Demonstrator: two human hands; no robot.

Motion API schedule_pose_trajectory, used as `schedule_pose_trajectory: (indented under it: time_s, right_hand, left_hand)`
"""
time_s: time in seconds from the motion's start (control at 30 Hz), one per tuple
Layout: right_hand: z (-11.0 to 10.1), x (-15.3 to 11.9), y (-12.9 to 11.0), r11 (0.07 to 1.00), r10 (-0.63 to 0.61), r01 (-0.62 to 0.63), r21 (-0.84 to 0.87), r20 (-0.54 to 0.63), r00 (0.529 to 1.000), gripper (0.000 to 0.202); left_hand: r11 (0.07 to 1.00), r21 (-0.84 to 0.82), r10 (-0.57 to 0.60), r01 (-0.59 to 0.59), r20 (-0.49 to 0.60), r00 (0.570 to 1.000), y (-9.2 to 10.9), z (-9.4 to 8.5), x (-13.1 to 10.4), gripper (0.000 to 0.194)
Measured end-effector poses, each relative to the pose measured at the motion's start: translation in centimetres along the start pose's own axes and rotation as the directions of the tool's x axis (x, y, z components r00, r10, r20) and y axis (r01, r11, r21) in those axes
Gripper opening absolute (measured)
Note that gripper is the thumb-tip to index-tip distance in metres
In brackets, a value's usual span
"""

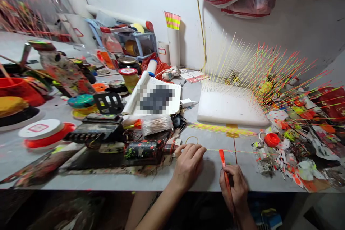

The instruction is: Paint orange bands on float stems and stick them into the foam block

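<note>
My right hand [235,186] is closed around the handle of a paintbrush [222,158], whose orange-red bristles point up and away from me. The brush tip is close to a thin striped stick [212,150] in yellow, green and red, which runs level above the table. My left hand [189,163] is at the left end of this stick, its fingers curled together there; the exact grip is hidden under the fingers. Left of that hand lies a paint-spattered black motor [145,152], with its narrow end reaching the fingertips.
A white foam block [229,106] bristles with several thin coloured sticks; a bundle of yellow sticks [221,128] lies before it. Paint-stained scraps [291,158] crowd the right. A bag of cotton swabs [156,124], a notebook [172,90] and a spattered bottle [66,68] are on the left.
</note>
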State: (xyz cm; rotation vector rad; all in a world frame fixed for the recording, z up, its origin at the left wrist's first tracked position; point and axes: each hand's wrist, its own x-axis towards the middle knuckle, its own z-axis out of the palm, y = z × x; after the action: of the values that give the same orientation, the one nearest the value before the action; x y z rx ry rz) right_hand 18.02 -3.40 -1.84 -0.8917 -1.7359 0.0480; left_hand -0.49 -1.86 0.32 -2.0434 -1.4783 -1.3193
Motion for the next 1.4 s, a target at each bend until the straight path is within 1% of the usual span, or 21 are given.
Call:
schedule_pose_trajectory:
  time_s: [0.23,0.33,0.43,0.5,0.6,0.67,0.73,0.77,0.8,0.83,0.87,0.9,0.93,0.97,1.03,1.1,1.2,1.3,1.4]
  right_hand:
    - [-0.1,-0.1,0.3,1.0,-0.004,0.004,-0.008,0.006,1.0,0.01]
    - [-0.2,-0.4,0.3,1.0,0.016,-0.016,-0.007,-0.001,1.0,0.01]
    - [-0.3,-0.7,0.0,0.999,0.036,-0.036,0.026,0.003,0.999,0.012]
    - [-0.5,-0.9,-0.3,0.997,0.028,-0.029,0.074,0.015,0.999,0.015]
    - [-1.6,-1.1,-0.5,0.99,0.015,-0.019,0.143,0.028,0.999,0.019]
    - [-3.3,-1.0,0.1,0.989,0.048,-0.052,0.138,0.03,0.998,0.015]
    - [-5.8,-0.5,1.7,0.989,0.127,-0.126,0.078,-0.002,0.992,0.007]
    - [-7.4,0.0,2.8,0.981,0.192,-0.191,0.035,-0.057,0.98,0.006]
    - [-9.0,0.6,4.0,0.959,0.276,-0.282,-0.024,-0.127,0.953,0.011]
    - [-10.7,1.5,5.3,0.92,0.363,-0.384,-0.086,-0.191,0.912,0.017]
    - [-12.4,2.4,6.7,0.879,0.398,-0.452,-0.153,-0.29,0.87,0.024]
    - [-13.9,3.5,8.1,0.846,0.418,-0.492,-0.205,-0.317,0.851,0.03]
    - [-15.3,4.7,9.5,0.826,0.444,-0.519,-0.221,-0.313,0.84,0.036]
    - [-16.4,5.8,10.7,0.809,0.478,-0.542,-0.226,-0.282,0.832,0.043]
    - [-17.8,7.8,12.9,0.773,0.505,-0.548,-0.32,-0.214,0.836,0.054]
    - [-18.0,9.4,14.7,0.711,0.513,-0.539,-0.452,-0.192,0.837,0.063]
    - [-16.8,10.9,16.7,0.654,0.528,-0.545,-0.524,-0.2,0.825,0.071]
    - [-15.3,11.5,18.3,0.628,0.545,-0.54,-0.561,-0.179,0.819,0.07]
    - [-14.5,11.6,19.2,0.616,0.557,-0.514,-0.596,-0.132,0.82,0.066]
  left_hand:
    - [1.0,-0.012,-0.002,0.002,-0.002,1.0,-0.1,0.1,-0.2,0.019]
    - [1.0,-0.01,-0.001,0.001,-0.005,1.0,-0.1,0.1,-0.1,0.019]
    - [1.0,-0.01,-0.004,0.004,-0.007,1.0,0.0,0.0,0.0,0.019]
    - [1.0,-0.008,-0.002,0.002,-0.005,1.0,0.0,0.0,0.0,0.019]
    - [1.0,0.001,0.009,-0.009,-0.012,1.0,0.0,-0.2,0.2,0.018]
    - [1.0,0.007,0.018,-0.018,-0.014,1.0,-0.1,-0.2,0.3,0.018]
    - [0.999,0.015,0.035,-0.035,-0.008,0.999,-0.2,-0.3,0.4,0.017]
    - [0.999,0.021,0.047,-0.047,-0.005,0.999,-0.3,-0.4,0.4,0.016]
    - [0.998,0.028,0.063,-0.062,-0.003,0.998,-0.4,-0.4,0.5,0.016]
    - [0.996,0.034,0.078,-0.077,-0.003,0.997,-0.5,-0.4,0.5,0.016]
    - [0.995,0.038,0.092,-0.092,-0.006,0.996,-0.7,-0.3,0.6,0.016]
    - [0.994,0.04,0.106,-0.106,-0.011,0.994,-0.8,-0.3,0.6,0.016]
    - [0.992,0.038,0.119,-0.118,-0.016,0.993,-1.0,-0.2,0.6,0.016]
    - [0.991,0.038,0.132,-0.131,-0.024,0.991,-1.2,-0.1,0.7,0.016]
    - [0.986,0.045,0.159,-0.158,-0.037,0.987,-1.5,0.0,0.7,0.014]
    - [0.982,0.059,0.181,-0.179,-0.041,0.983,-1.8,0.1,0.7,0.012]
    - [0.979,0.069,0.196,-0.193,-0.026,0.98,-2.2,0.3,0.5,0.011]
    - [0.978,0.069,0.197,-0.196,-0.007,0.98,-2.5,0.4,0.2,0.012]
    - [0.98,0.057,0.19,-0.19,0.008,0.982,-2.8,0.4,0.1,0.013]
